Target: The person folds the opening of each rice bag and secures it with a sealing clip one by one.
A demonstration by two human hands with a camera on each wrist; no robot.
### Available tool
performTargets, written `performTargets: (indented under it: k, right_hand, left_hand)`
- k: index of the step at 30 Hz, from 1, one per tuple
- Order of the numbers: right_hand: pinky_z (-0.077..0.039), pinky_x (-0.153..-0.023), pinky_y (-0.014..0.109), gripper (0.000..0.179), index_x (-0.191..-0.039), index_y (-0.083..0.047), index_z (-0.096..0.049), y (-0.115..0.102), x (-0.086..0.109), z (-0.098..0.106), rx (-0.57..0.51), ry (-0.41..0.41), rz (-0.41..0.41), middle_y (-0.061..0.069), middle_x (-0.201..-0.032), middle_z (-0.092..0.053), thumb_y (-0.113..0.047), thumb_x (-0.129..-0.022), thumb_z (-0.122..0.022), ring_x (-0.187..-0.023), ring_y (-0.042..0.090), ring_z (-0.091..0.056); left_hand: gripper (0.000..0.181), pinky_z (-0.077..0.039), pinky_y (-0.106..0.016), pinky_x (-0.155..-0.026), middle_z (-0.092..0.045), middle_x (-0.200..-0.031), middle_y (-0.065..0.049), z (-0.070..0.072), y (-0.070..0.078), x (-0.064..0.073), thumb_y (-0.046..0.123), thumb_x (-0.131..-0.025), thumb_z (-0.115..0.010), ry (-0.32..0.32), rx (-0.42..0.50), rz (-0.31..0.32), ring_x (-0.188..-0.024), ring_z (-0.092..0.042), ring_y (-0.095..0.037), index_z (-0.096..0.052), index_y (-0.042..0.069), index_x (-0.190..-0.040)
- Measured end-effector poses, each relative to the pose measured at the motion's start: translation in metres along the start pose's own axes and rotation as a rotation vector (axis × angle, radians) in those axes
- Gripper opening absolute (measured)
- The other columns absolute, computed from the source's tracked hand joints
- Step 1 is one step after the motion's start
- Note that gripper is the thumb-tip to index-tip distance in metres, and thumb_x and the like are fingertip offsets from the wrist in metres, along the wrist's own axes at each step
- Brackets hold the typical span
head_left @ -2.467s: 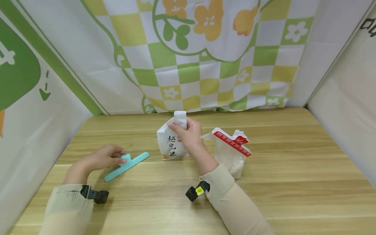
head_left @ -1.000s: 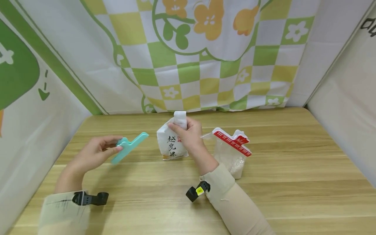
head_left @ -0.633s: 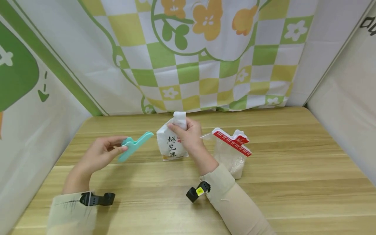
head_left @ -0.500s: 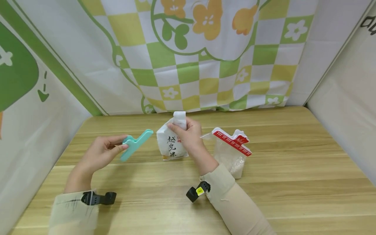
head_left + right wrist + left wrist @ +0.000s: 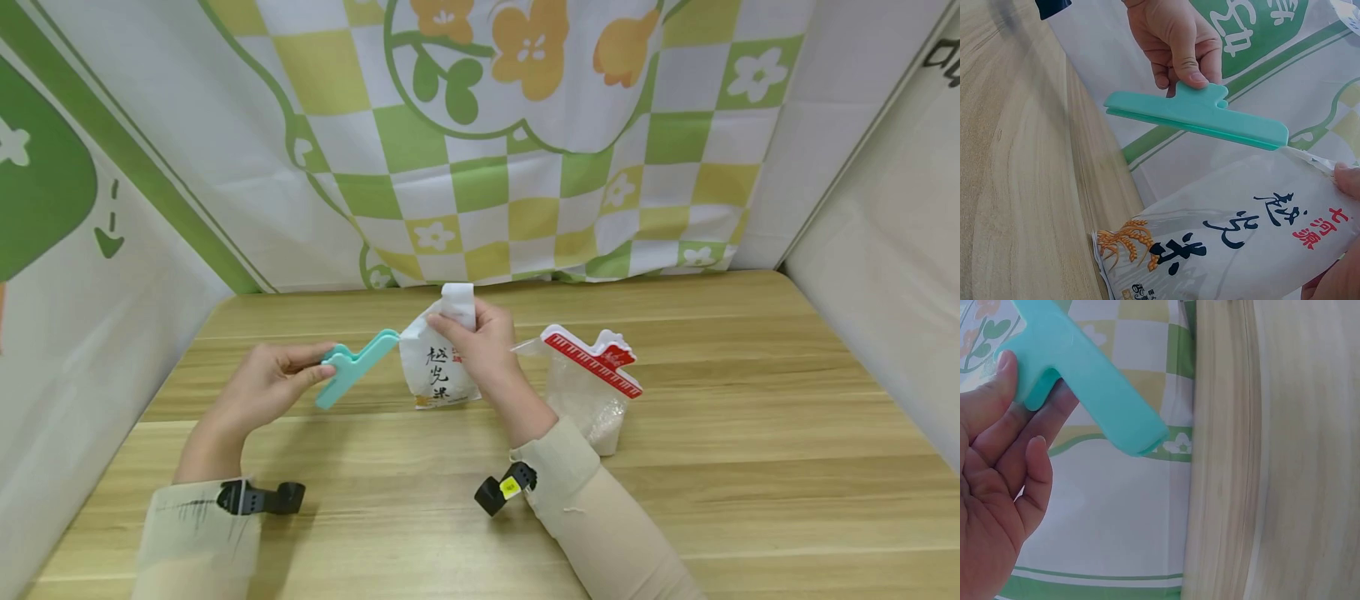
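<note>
My left hand [image 5: 266,387] pinches a turquoise bag clip [image 5: 358,367] by its grip tabs, held above the table. In the right wrist view the long jaws of the clip [image 5: 1197,119] lie close together, one end right at the bag's upper edge. My right hand [image 5: 487,342] grips the top of a white paper rice bag [image 5: 435,354], whose upper strip is folded over. Dark characters and orange wheat ears are printed on the bag [image 5: 1229,219]. Thumb and fingers of the right hand cover part of its right side.
Right of my right wrist stands a clear bag of rice [image 5: 592,417], closed by a red and white clip [image 5: 596,358]. The wood-grain table [image 5: 750,467] ends at a checked cloth [image 5: 525,200] behind, with pale walls on both sides.
My left hand has lifted the turquoise clip off the table and carried it right, to the rice bag's left edge. The right hand and both bags have stayed in place.
</note>
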State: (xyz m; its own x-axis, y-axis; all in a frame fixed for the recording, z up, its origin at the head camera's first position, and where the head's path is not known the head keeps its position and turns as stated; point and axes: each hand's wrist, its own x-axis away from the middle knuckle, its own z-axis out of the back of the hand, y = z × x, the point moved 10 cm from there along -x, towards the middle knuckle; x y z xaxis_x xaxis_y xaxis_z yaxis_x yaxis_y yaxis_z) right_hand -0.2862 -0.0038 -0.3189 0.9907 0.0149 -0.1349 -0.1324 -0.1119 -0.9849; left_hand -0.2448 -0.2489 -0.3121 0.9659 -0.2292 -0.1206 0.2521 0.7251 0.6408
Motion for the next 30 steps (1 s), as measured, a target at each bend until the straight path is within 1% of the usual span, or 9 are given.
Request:
performTargets:
  k: [3, 9, 11, 13, 17, 18, 21, 25, 30]
  right_hand:
    - [-0.048, -0.055, 0.023, 0.022, -0.103, 0.003, -0.070, 0.000, 0.000, -0.001, 0.000, -0.003, -0.002, 0.016, -0.093, -0.072, -0.011, -0.086, -0.077, -0.071, 0.009, -0.062]
    - [-0.047, -0.054, 0.022, 0.022, -0.103, 0.003, -0.071, 0.000, 0.001, -0.001, 0.001, -0.004, -0.008, 0.017, -0.094, -0.072, -0.011, -0.086, -0.077, -0.071, 0.009, -0.062]
    - [-0.047, -0.054, 0.022, 0.022, -0.103, 0.003, -0.071, 0.000, 0.001, -0.001, 0.001, -0.002, -0.009, 0.018, -0.094, -0.073, -0.011, -0.086, -0.077, -0.070, 0.009, -0.062]
    - [-0.047, -0.054, 0.022, 0.022, -0.102, 0.003, -0.071, 0.000, 0.001, -0.001, 0.002, -0.002, -0.007, 0.017, -0.093, -0.072, -0.011, -0.086, -0.077, -0.070, 0.009, -0.062]
    - [-0.046, -0.053, 0.022, 0.022, -0.102, 0.003, -0.071, 0.000, 0.000, -0.001, 0.003, -0.003, 0.000, 0.016, -0.091, -0.072, -0.011, -0.086, -0.077, -0.069, 0.009, -0.061]
    - [-0.046, -0.054, 0.022, 0.022, -0.102, 0.003, -0.071, 0.000, 0.000, -0.001, 0.004, -0.004, 0.003, 0.016, -0.091, -0.071, -0.011, -0.086, -0.077, -0.070, 0.009, -0.061]
    - [-0.047, -0.056, 0.022, 0.022, -0.102, 0.003, -0.071, 0.000, -0.001, -0.001, 0.001, -0.006, 0.011, 0.016, -0.093, -0.072, -0.010, -0.086, -0.077, -0.071, 0.009, -0.061]
    - [-0.048, -0.057, 0.022, 0.022, -0.102, 0.004, -0.070, 0.000, -0.001, -0.001, -0.003, -0.006, 0.019, 0.017, -0.093, -0.072, -0.010, -0.086, -0.076, -0.072, 0.009, -0.062]
    - [-0.046, -0.053, 0.022, 0.021, -0.102, 0.004, -0.070, -0.001, 0.000, 0.000, 0.000, -0.004, 0.024, 0.015, -0.089, -0.070, -0.009, -0.086, -0.076, -0.068, 0.009, -0.059]
  left_hand:
    - [0.039, -0.054, -0.051, -0.091, -0.064, -0.129, -0.019, 0.000, 0.001, -0.001, 0.023, -0.100, -0.061, -0.005, 0.002, -0.005, -0.112, -0.067, -0.037, -0.061, 0.002, -0.133]
    - [0.038, -0.055, -0.048, -0.091, -0.065, -0.128, -0.018, -0.003, 0.003, -0.006, 0.021, -0.099, -0.061, -0.023, 0.016, -0.020, -0.113, -0.066, -0.034, -0.062, 0.002, -0.132]
    - [0.037, -0.055, -0.045, -0.091, -0.066, -0.127, -0.018, -0.004, 0.004, -0.007, 0.020, -0.099, -0.062, -0.032, 0.023, -0.024, -0.112, -0.067, -0.029, -0.062, 0.002, -0.132]
    - [0.038, -0.056, -0.044, -0.091, -0.065, -0.127, -0.018, -0.005, 0.005, -0.009, 0.020, -0.099, -0.062, -0.042, 0.029, -0.027, -0.111, -0.067, -0.027, -0.062, 0.002, -0.132]
    - [0.038, -0.055, -0.044, -0.091, -0.064, -0.129, -0.018, -0.007, 0.008, -0.012, 0.020, -0.099, -0.062, -0.054, 0.031, -0.031, -0.111, -0.067, -0.028, -0.061, 0.001, -0.132]
    - [0.039, -0.055, -0.045, -0.092, -0.064, -0.130, -0.018, -0.007, 0.009, -0.013, 0.020, -0.099, -0.062, -0.058, 0.035, -0.032, -0.112, -0.067, -0.032, -0.061, 0.001, -0.132]
    - [0.039, -0.055, -0.045, -0.092, -0.063, -0.131, -0.020, -0.010, 0.012, -0.016, 0.020, -0.099, -0.062, -0.072, 0.050, -0.039, -0.112, -0.067, -0.032, -0.060, 0.001, -0.133]
    - [0.040, -0.055, -0.043, -0.092, -0.062, -0.131, -0.021, -0.015, 0.013, -0.019, 0.021, -0.099, -0.063, -0.090, 0.079, -0.033, -0.112, -0.067, -0.031, -0.059, 0.001, -0.134]
    - [0.040, -0.056, -0.038, -0.091, -0.062, -0.131, -0.020, -0.017, 0.011, -0.021, 0.020, -0.098, -0.063, -0.087, 0.101, -0.018, -0.110, -0.068, -0.026, -0.059, 0.002, -0.134]
